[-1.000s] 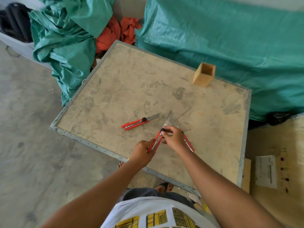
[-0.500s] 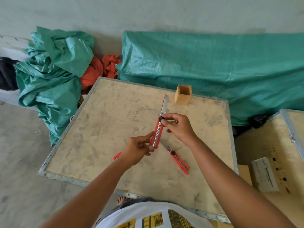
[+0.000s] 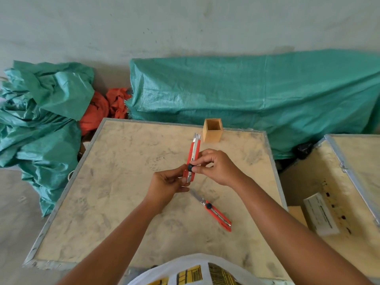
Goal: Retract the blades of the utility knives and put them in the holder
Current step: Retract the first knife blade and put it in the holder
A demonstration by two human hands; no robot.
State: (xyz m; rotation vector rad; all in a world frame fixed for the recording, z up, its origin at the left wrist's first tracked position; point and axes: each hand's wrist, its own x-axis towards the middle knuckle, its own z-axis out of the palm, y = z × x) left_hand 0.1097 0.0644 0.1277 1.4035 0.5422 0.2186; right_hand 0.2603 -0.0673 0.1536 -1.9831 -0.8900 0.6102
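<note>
Both hands grip our red utility knife (image 3: 192, 159) mid-frame: left hand (image 3: 167, 185) pinches its lower end, right hand (image 3: 216, 168) works the black slider. Its long axis points up-frame toward the wooden holder (image 3: 212, 130), just beyond the tip, nearer our right hand.

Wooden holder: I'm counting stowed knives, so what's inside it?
The holder shows only bare inner walls near its open top; no knife sticks out. Its bottom is hidden by the front wall.
</note>
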